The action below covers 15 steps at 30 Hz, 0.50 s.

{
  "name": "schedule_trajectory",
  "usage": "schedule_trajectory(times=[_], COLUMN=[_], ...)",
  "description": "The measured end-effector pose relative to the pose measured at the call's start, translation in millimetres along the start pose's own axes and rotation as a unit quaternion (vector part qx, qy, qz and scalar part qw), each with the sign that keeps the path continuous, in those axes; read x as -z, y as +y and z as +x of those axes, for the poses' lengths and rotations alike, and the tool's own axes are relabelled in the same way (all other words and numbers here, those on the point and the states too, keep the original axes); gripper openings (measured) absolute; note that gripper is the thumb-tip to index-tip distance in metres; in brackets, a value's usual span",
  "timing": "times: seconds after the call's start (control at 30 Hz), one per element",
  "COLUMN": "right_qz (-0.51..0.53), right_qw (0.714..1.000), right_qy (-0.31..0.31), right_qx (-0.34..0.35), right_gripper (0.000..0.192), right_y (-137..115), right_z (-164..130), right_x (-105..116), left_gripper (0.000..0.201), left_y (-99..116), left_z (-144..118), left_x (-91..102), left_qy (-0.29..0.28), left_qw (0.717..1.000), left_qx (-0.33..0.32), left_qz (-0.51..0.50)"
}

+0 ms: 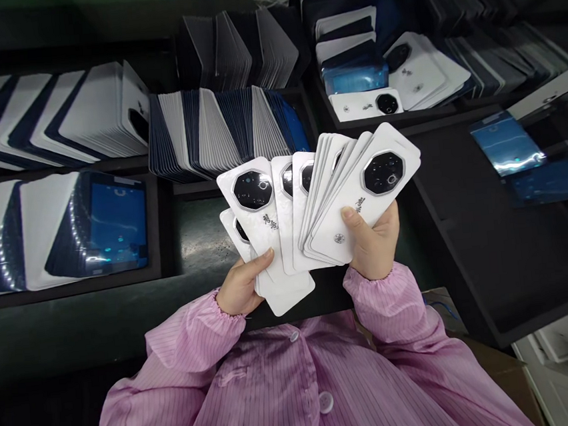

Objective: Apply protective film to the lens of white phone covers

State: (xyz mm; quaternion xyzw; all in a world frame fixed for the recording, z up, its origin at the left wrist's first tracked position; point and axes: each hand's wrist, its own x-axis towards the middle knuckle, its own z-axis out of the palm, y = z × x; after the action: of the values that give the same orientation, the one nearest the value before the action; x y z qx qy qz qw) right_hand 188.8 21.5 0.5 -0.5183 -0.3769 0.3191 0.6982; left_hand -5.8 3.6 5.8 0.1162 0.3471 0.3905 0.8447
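Above a dark bench (201, 241) crowded with trays, the left hand (241, 285) and right hand (373, 244) pinch fanned white phone back covers (313, 203), best kept gripped by the edges, thumbs light.

Bare tray (470, 222) right; stacked covers (226, 135) ahead

dark workbench (491, 233), black trays (164, 218), dim light

Glossy white plastic phone back covers (363, 198) carry shiny black camera windows ringed in bright metal. Below them, the pink striped sleeves (195, 332) are thin matt cloth; the tray (493, 246) to their right looks matt black.
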Motion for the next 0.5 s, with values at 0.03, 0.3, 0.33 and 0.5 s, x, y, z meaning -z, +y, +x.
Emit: schedule_trajectory(times=[0.03, 0.3, 0.33, 0.5], right_qz=[-0.001, -0.004, 0.001, 0.037], right_qw=[1.000, 1.000, 1.000, 0.997], right_qy=[0.001, 0.000, -0.001, -0.018], right_qx=[0.001, -0.012, -0.015, -0.062], right_gripper=[0.049, 0.053, 0.053, 0.049], right_y=[0, -1, -1, -6], right_z=[0, 0, 0, 3], right_x=[0, -1, -1, 3], left_gripper=[0.052, 0.052, 0.052, 0.053], left_y=[0, 1, 2, 10], left_z=[0, -1, -1, 0], left_x=[0.0, -1.6, -2.4, -4.6], left_qy=[0.000, 0.011, 0.016, 0.061], left_qw=[1.000, 1.000, 1.000, 0.997], left_qx=[0.001, 0.002, -0.001, -0.040], left_qz=[0.000, 0.014, 0.017, 0.028])
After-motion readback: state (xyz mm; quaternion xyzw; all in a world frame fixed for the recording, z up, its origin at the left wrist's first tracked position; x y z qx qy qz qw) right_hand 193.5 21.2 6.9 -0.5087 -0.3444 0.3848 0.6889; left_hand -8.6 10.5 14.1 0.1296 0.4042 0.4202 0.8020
